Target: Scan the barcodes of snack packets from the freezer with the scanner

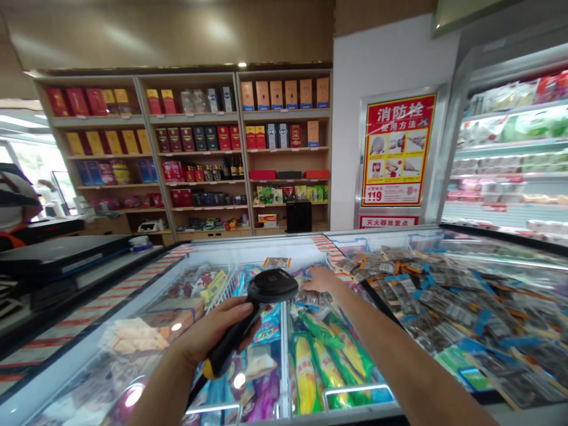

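My left hand [213, 334] grips the black and yellow handle of a barcode scanner [270, 287], whose head points away over the open chest freezer [248, 251]. My right hand [320, 279] reaches far into the freezer and rests palm down on clear packets near its back wall. Below my right forearm lie yellow corn cobs in green wrappers [319, 361]. Blue and purple packets [261, 378] fill the bin under the scanner.
A second freezer section [465, 302] on the right holds several dark and blue packets. Wooden shelves [190, 148] with boxed goods line the back wall. A red fire-hydrant poster [396, 151] hangs beside an open chiller [510, 148]. A counter [57, 254] stands at left.
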